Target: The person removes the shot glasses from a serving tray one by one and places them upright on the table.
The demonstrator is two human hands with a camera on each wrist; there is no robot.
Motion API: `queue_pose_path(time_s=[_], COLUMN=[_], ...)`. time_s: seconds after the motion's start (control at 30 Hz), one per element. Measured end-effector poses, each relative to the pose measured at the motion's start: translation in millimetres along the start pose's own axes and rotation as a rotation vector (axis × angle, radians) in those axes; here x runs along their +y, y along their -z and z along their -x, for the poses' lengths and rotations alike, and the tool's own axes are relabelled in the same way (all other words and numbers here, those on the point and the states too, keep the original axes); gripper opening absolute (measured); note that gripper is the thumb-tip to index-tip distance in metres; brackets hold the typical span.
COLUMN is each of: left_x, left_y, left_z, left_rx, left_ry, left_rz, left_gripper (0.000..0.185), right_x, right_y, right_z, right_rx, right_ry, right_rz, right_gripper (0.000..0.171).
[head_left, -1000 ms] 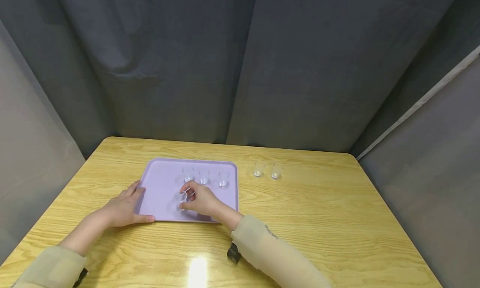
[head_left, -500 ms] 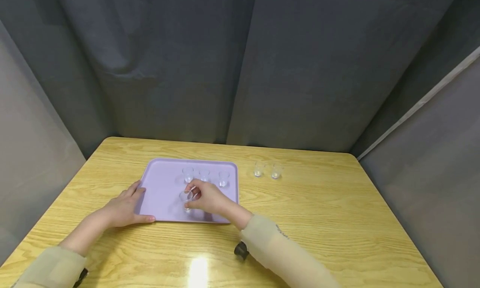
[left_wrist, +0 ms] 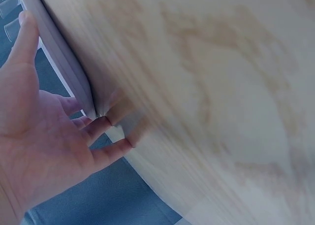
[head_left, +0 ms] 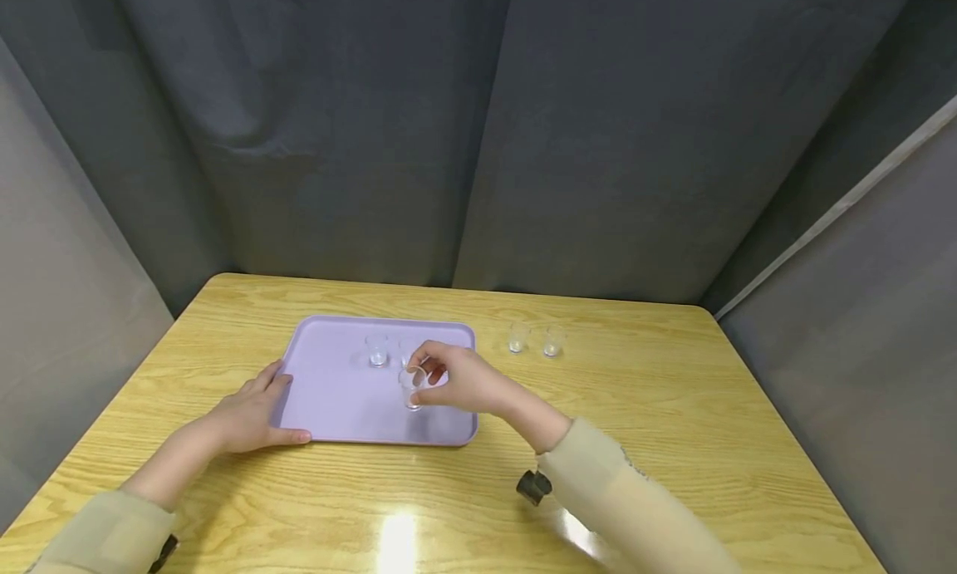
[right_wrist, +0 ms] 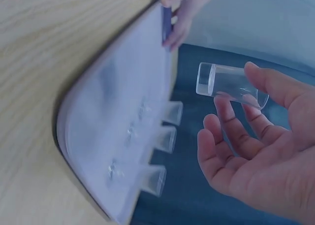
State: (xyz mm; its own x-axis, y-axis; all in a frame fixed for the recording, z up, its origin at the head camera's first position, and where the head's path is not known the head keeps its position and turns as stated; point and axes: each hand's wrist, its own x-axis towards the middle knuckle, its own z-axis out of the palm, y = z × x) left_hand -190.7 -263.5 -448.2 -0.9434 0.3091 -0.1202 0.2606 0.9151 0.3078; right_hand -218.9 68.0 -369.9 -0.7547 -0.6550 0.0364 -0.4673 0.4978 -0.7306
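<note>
nearest, the left hand (head_left: 250, 412) rests where it was a second ago, thumb along the tray's front rim and fingers laid loosely against the left edge of the lilac tray (head_left: 329, 408); the left wrist view shows those fingers relaxed, gripping nothing. just beyond it, the right hand (head_left: 463, 383) has moved rightward and slightly away since the earlier frames, from the tray's near middle toward its right side. it pinches a small clear cup (head_left: 412, 387) between thumb and fingertips, the other fingers loosely spread, and the cup is lifted off the tray and tilted; in the right wrist view the held cup (right_wrist: 231, 84) hangs clear of the tray surface. farther back on the tray, a row of clear cups (head_left: 377, 350) stands unchanged, partly hidden now behind the hand. beyond the tray's right edge, two more cups (head_left: 534, 339) stand side by side on the wooden tabletop (head_left: 673, 408), as before.
</note>
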Motion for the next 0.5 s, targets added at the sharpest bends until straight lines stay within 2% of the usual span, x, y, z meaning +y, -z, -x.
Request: queue_pose_path(time_s=[0.5], left_x=[0.2], left_y=[1.5], left_z=[1.7], left_rx=[0.006], left_ry=[-0.004], left_rz=[-0.027], left_gripper=[0.111], right_x=[2.3], right_y=[67.8], right_z=[47.5], right_rx=[0.053], right_ry=[-0.032], right_rz=[0.046], right_gripper=[0.029])
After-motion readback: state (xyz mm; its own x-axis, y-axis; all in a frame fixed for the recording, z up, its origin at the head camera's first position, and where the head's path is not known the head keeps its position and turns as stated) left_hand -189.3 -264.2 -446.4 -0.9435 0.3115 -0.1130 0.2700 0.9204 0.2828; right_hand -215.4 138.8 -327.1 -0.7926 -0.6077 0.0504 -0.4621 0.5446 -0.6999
